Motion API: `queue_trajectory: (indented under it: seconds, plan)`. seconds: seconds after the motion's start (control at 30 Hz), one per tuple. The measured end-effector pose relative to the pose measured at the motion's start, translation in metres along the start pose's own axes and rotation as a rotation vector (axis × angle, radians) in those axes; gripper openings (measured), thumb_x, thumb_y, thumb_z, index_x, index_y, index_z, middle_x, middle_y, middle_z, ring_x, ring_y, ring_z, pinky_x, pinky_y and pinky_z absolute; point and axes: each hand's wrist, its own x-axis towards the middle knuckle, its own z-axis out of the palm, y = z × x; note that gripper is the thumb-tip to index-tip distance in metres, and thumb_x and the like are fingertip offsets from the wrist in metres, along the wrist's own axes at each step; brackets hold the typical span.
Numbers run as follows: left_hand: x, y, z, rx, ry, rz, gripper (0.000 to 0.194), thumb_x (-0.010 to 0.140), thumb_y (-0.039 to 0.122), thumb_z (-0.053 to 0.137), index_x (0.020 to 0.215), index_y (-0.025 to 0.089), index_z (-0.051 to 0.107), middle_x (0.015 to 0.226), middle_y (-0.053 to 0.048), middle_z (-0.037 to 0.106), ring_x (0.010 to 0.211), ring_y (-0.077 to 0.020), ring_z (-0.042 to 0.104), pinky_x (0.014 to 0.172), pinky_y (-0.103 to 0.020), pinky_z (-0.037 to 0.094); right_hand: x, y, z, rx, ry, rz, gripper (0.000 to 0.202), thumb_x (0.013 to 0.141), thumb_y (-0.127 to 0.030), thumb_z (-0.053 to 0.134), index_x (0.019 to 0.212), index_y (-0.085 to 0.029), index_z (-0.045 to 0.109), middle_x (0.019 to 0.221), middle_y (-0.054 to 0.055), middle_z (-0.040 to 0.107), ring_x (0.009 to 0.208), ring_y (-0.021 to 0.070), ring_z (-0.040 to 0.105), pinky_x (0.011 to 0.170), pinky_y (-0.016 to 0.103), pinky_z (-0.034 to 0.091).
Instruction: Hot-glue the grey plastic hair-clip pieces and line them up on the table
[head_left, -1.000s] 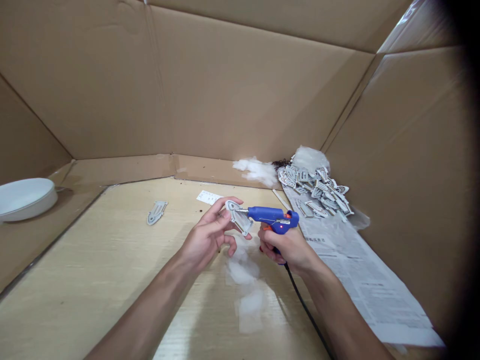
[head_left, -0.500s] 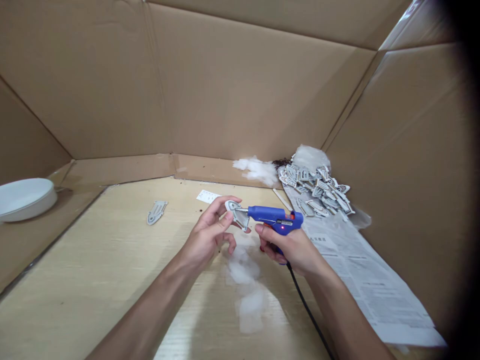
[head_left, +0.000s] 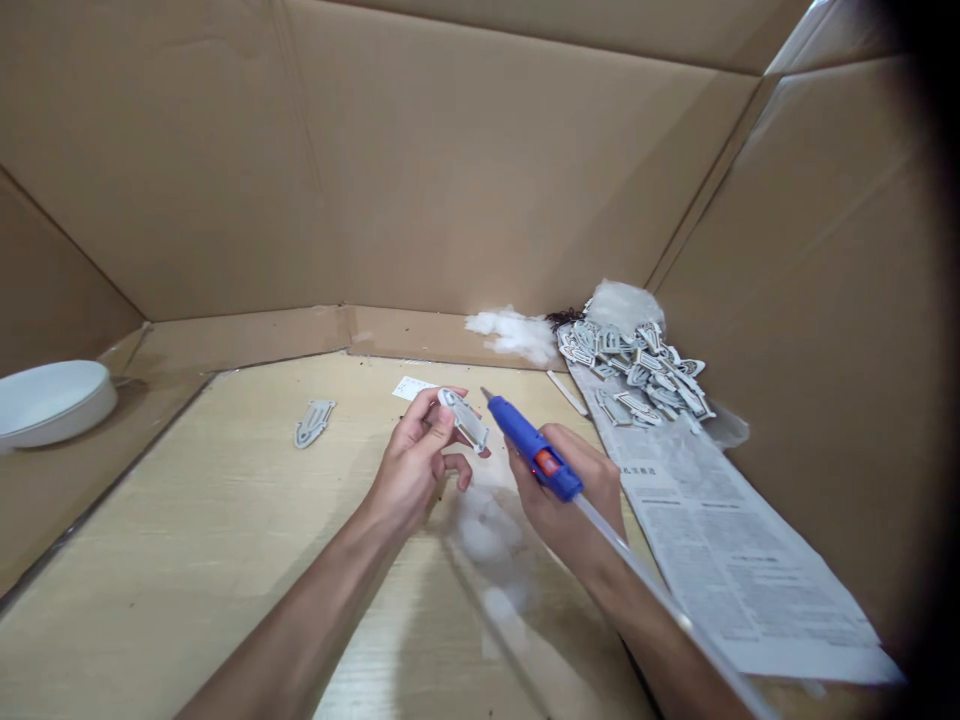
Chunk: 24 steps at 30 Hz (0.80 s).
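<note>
Between thumb and fingers, my left hand [head_left: 420, 450] pinches a small grey-white piece [head_left: 465, 421] with a pointed end and a frame-like outline. My right hand [head_left: 566, 490] grips a blue hot glue gun [head_left: 534, 450], its metal nozzle pointing up and left, apart from the piece. A long translucent glue stick [head_left: 667, 605] sticks out of the gun's back end. Another grey piece [head_left: 314, 423] of like shape lies flat on the table to the left. White fluffy stuffing [head_left: 487, 525] rests on the table below my hands.
Many similar pieces [head_left: 637, 370] are heaped on newspaper [head_left: 739, 555] at the right. More white stuffing [head_left: 514, 333] lies at the back, near a white stick [head_left: 567, 393]. A printed white card [head_left: 412, 387] is behind my left hand. A white bowl [head_left: 56, 405] stands far left; cardboard walls [head_left: 480, 170] surround the table.
The glue gun's nozzle has come away from the piece. My right hand has turned, so the gun now slants and its glue stick shows. My left hand still holds the piece, slightly turned.
</note>
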Motion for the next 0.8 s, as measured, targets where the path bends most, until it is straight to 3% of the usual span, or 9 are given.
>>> queue_trajectory:
  seconds: [0.13,0.23,0.33,0.43,0.5,0.57,0.67,0.8]
  plan:
    - [0.001,0.004,-0.001,-0.094,0.031,-0.084,0.044,0.095,0.043,0.06,0.135,0.024,0.057,0.112,-0.011,0.069,0.078,-0.0164,0.071,0.043,-0.019,0.047,0.004,0.005,-0.001,-0.089,0.187,0.007,0.03,0.094,-0.026,0.066,0.069,-0.02,0.051,0.066,-0.001,0.052,0.061,0.0124,0.048,0.065,0.026,0.041]
    - [0.002,0.006,0.0,-0.156,0.03,-0.184,0.049,0.098,0.038,0.054,0.144,0.022,0.055,0.115,-0.014,0.069,0.087,-0.0186,0.073,0.051,-0.022,0.054,0.013,0.013,-0.002,-0.014,0.177,0.256,0.035,0.092,-0.04,0.071,0.068,-0.02,0.055,0.06,0.0,0.053,0.056,0.0127,0.048,0.058,0.027,0.04]
    - [0.001,0.007,0.002,-0.154,0.038,-0.263,0.051,0.097,0.034,0.055,0.144,0.015,0.055,0.105,-0.013,0.07,0.087,-0.0201,0.074,0.067,-0.031,0.063,0.023,0.022,-0.002,0.278,0.078,0.603,0.043,0.084,-0.055,0.077,0.07,-0.019,0.059,0.057,0.001,0.055,0.047,0.0123,0.048,0.046,0.026,0.035]
    - [-0.001,0.007,0.001,0.0,0.035,-0.257,0.068,0.083,0.018,0.071,0.147,0.015,0.049,0.098,-0.008,0.069,0.078,-0.0138,0.069,0.065,-0.024,0.057,0.033,0.032,-0.004,0.695,0.075,0.797,0.047,0.068,-0.054,0.088,0.079,-0.018,0.061,0.061,-0.001,0.058,0.044,0.0092,0.046,0.037,0.022,0.027]
    - [-0.002,0.006,-0.002,0.14,0.029,-0.249,0.08,0.076,0.008,0.075,0.149,0.017,0.045,0.1,-0.006,0.07,0.074,-0.0092,0.066,0.061,-0.02,0.051,0.038,0.037,-0.006,0.86,0.119,0.862,0.053,0.056,-0.049,0.094,0.082,-0.017,0.062,0.065,-0.002,0.059,0.045,0.0074,0.046,0.034,0.018,0.024]
    - [-0.002,0.005,-0.005,0.233,0.038,-0.251,0.071,0.079,0.009,0.073,0.143,0.018,0.045,0.1,-0.005,0.069,0.072,-0.0077,0.065,0.059,-0.018,0.048,0.041,0.04,-0.009,0.896,0.153,0.893,0.056,0.049,-0.046,0.097,0.08,-0.015,0.062,0.064,-0.002,0.059,0.046,0.006,0.046,0.033,0.016,0.025]
    - [-0.001,0.003,-0.008,0.305,0.044,-0.253,0.052,0.083,0.015,0.069,0.13,0.019,0.049,0.102,-0.005,0.067,0.071,-0.0082,0.064,0.05,-0.017,0.041,0.043,0.041,-0.013,0.884,0.172,0.898,0.055,0.048,-0.046,0.098,0.077,-0.014,0.062,0.064,-0.001,0.059,0.046,0.005,0.045,0.032,0.015,0.027]
    - [0.0,0.003,-0.011,0.376,0.048,-0.26,0.054,0.083,0.024,0.073,0.131,0.024,0.049,0.119,-0.008,0.067,0.074,-0.0091,0.067,0.046,-0.015,0.037,0.045,0.043,-0.018,0.889,0.177,0.882,0.054,0.049,-0.044,0.098,0.076,-0.014,0.063,0.063,-0.001,0.06,0.046,0.0051,0.045,0.032,0.014,0.027]
